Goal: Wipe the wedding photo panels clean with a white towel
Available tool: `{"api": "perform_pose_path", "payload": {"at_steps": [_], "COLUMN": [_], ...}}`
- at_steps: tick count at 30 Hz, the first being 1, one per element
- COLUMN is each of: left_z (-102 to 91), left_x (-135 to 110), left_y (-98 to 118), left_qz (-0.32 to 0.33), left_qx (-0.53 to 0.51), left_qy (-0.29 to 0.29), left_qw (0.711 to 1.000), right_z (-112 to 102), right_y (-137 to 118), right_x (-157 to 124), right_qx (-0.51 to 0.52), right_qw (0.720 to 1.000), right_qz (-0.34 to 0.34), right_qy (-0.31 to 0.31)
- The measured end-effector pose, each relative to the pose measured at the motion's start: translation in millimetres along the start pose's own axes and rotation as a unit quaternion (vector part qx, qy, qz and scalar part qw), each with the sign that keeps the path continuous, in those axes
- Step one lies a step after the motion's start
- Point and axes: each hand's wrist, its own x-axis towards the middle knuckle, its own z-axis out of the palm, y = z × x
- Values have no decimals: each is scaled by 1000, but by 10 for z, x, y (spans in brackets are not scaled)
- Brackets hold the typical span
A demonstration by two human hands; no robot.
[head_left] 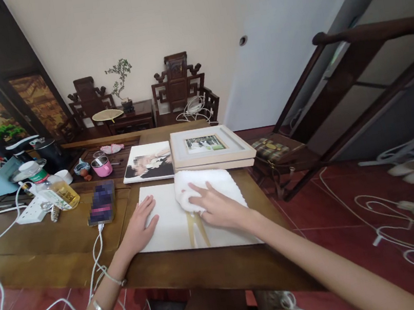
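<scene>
A flat white panel (pixel 167 236) with a tan shape printed on it lies on the wooden table in front of me. My left hand (pixel 143 225) rests on the panel's left side, palm down with its fingers stretched out. Toward the panel's far right part, my right hand (pixel 217 206) presses on a folded white towel (pixel 222 179) and grips it, fingers pushed into the cloth. The towel covers the upper right of the panel and hides part of its print. Behind it are a photo panel (pixel 149 170) and a stack topped by a framed picture (pixel 210 141).
To the left lie a phone (pixel 101 203) on a white cable, a bottle of yellow liquid (pixel 60 192), a power strip (pixel 33 210) and a pink cup (pixel 102 165). A wooden chair (pixel 307 148) with a plaid bag (pixel 270 149) stands right of the table (pixel 215 265).
</scene>
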Motion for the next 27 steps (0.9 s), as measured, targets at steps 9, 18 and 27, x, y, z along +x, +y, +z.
{"api": "perform_pose_path", "payload": {"at_steps": [9, 18, 27], "left_z": [46, 53, 38], "left_x": [-6, -6, -2], "left_y": [-10, -44, -31], "left_qz": [0, 8, 15], "left_qx": [-6, 6, 2], "left_qy": [5, 0, 0], "left_qw": [1000, 1000, 1000], "right_z": [79, -5, 40], "right_y": [-439, -288, -309], "right_x": [-658, -157, 240], "right_qx": [22, -1, -98], "right_qw": [990, 997, 993], "right_qz": [-128, -62, -53], "right_qy": [-53, -41, -48]}}
